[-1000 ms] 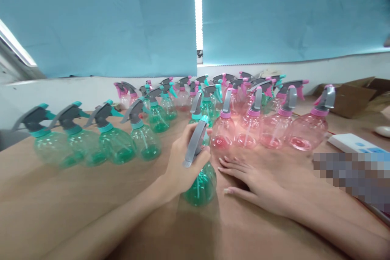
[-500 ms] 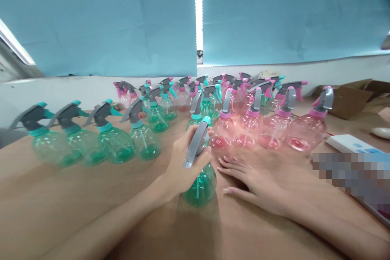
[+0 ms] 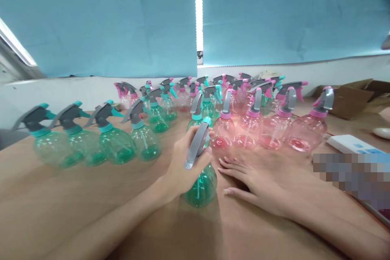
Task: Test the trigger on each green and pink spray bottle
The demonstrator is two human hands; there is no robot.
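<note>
My left hand point(image 3: 185, 162) is wrapped round the neck of a green spray bottle point(image 3: 200, 190) with a grey trigger head, upright on the wooden table point(image 3: 128, 215). Part of its neck and trigger is hidden by my fingers. Flat on the table to the right lies my right hand point(image 3: 248, 176), fingers spread, holding nothing. Just beyond it stand several pink spray bottles point(image 3: 271, 132) in a row. On the left is a row of several green spray bottles point(image 3: 117, 146), their heads turned to the right. Coloured liquid shows in the bottoms of the bottles.
More green and pink spray bottles point(image 3: 183, 97) crowd the back of the table. At the far right are an opened cardboard box point(image 3: 350, 99), a white box with blue marks point(image 3: 350, 143) and a white rounded object point(image 3: 382, 132). A blurred-out patch covers the right edge.
</note>
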